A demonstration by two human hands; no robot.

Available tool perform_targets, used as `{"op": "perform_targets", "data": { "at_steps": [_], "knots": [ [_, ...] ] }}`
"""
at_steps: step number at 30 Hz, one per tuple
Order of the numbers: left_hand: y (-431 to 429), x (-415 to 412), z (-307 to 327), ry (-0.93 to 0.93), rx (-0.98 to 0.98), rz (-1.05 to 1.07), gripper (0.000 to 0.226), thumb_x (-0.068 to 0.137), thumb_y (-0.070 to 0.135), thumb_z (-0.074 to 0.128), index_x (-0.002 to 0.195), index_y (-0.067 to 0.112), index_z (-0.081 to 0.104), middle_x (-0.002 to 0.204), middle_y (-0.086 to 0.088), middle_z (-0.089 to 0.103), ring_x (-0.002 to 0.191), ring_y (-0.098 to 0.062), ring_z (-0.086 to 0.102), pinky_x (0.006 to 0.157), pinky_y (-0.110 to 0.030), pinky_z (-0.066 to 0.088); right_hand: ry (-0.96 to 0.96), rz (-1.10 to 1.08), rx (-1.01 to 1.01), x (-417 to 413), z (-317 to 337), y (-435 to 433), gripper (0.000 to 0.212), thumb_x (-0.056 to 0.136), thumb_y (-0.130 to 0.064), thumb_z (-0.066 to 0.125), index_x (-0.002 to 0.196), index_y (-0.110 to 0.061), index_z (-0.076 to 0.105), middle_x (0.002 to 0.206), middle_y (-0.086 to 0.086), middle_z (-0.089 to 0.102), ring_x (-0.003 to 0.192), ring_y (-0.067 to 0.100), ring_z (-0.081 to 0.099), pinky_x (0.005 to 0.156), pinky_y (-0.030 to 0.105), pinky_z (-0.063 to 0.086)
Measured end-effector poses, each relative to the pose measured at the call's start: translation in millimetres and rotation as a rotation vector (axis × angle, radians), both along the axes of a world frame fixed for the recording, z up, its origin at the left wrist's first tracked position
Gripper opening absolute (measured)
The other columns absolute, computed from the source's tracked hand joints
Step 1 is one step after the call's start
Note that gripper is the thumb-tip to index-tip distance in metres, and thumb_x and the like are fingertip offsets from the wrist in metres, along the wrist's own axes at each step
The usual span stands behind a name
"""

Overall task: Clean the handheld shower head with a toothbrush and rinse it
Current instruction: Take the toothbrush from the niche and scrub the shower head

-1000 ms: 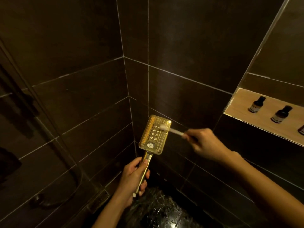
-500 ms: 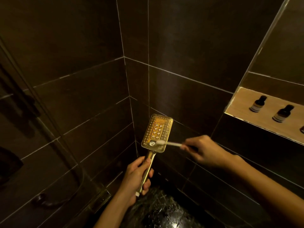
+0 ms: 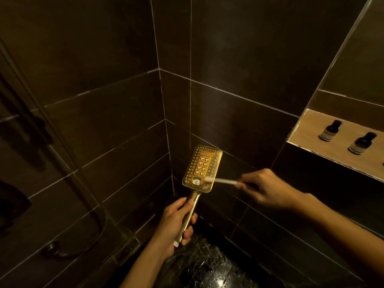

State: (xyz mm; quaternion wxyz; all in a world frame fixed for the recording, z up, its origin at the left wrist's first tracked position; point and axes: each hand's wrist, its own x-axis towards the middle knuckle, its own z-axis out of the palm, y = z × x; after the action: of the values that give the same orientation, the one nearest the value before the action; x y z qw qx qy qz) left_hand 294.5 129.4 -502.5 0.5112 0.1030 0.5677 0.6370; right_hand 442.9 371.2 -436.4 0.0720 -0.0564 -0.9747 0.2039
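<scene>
A gold rectangular shower head [image 3: 202, 167] stands upright in the shower corner, its nozzle face toward me. My left hand [image 3: 175, 224] grips its gold handle from below. A white toothbrush [image 3: 221, 180] lies level, its bristle end against the lower right part of the nozzle face, beside the round button. My right hand [image 3: 268, 189] pinches the toothbrush's dark rear end, to the right of the shower head.
Dark tiled walls meet in a corner behind the shower head. A lit wall niche [image 3: 307, 132] at the right holds small dark bottles [image 3: 329, 129]. A dark hose [image 3: 97, 231] loops down the left wall. The floor [image 3: 207, 267] below is wet dark marble.
The brush head has travelled from the upper right of the nozzle face down to its lower edge and now sits at the lower right. My left hand keeps the shower head nearly still.
</scene>
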Motion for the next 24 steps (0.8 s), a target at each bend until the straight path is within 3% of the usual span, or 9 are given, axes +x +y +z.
{"op": "perform_targets", "data": {
  "at_steps": [3,6,10,14,17,21,24],
  "knots": [
    [-1,-1,1,-0.034,-0.016,-0.004,0.021,0.100,0.030,0.054,0.115,0.015,0.056,0.064,-0.003,0.055,0.034,-0.011,0.038,0.035,-0.016,0.025,0.053,-0.149,-0.011,1,2,13,0.018,0.102,-0.035,0.053,0.100,-0.028,0.069,0.074,-0.011,0.064,0.067,0.005,0.064,0.054,0.018,0.046],
    [-1,-4,3,-0.047,-0.006,-0.010,0.020,0.100,0.030,0.053,0.112,0.014,0.055,0.064,-0.003,0.054,0.033,-0.010,0.038,0.034,-0.015,0.026,-0.050,0.042,0.042,-1,-3,-2,0.024,0.103,-0.036,0.051,0.098,-0.022,0.069,0.079,-0.010,0.064,0.067,0.004,0.061,0.060,0.021,0.049],
    [-2,-6,3,-0.024,-0.002,-0.013,0.017,0.100,0.029,0.053,0.110,0.014,0.055,0.064,-0.003,0.054,0.033,-0.011,0.038,0.034,-0.015,0.026,0.087,-0.218,0.006,-2,4,14,0.021,0.101,-0.034,0.054,0.101,-0.022,0.072,0.080,-0.009,0.068,0.066,0.003,0.065,0.057,0.023,0.052],
    [-3,-6,3,0.068,-0.012,-0.014,0.022,0.100,0.031,0.054,0.113,0.013,0.058,0.064,-0.003,0.055,0.035,-0.012,0.038,0.036,-0.017,0.027,-0.082,0.029,0.035,-7,4,-10,0.024,0.103,-0.033,0.053,0.100,-0.017,0.071,0.080,-0.003,0.068,0.067,0.010,0.064,0.063,0.029,0.052],
    [-2,-6,0,0.093,-0.019,-0.014,0.020,0.100,0.032,0.054,0.111,0.016,0.061,0.065,-0.003,0.055,0.037,-0.013,0.038,0.038,-0.018,0.027,0.034,-0.184,-0.013,-7,5,7,0.020,0.102,-0.031,0.056,0.106,-0.021,0.072,0.079,-0.008,0.067,0.065,0.007,0.065,0.057,0.027,0.054],
    [-4,-7,0,0.109,-0.011,-0.003,0.020,0.100,0.032,0.053,0.108,0.016,0.062,0.065,-0.003,0.055,0.038,-0.014,0.037,0.038,-0.018,0.027,-0.096,0.055,0.001,-7,5,-10,0.031,0.101,-0.041,0.049,0.102,-0.019,0.072,0.082,-0.004,0.069,0.072,0.010,0.066,0.066,0.028,0.054],
    [-5,-9,0,0.107,-0.012,0.003,0.019,0.100,0.032,0.053,0.109,0.017,0.062,0.065,-0.003,0.055,0.038,-0.013,0.038,0.037,-0.017,0.027,-0.001,-0.102,-0.035,-7,3,3,0.037,0.098,-0.052,0.044,0.099,-0.025,0.070,0.079,-0.006,0.067,0.068,0.010,0.066,0.060,0.028,0.055]
  ]
}}
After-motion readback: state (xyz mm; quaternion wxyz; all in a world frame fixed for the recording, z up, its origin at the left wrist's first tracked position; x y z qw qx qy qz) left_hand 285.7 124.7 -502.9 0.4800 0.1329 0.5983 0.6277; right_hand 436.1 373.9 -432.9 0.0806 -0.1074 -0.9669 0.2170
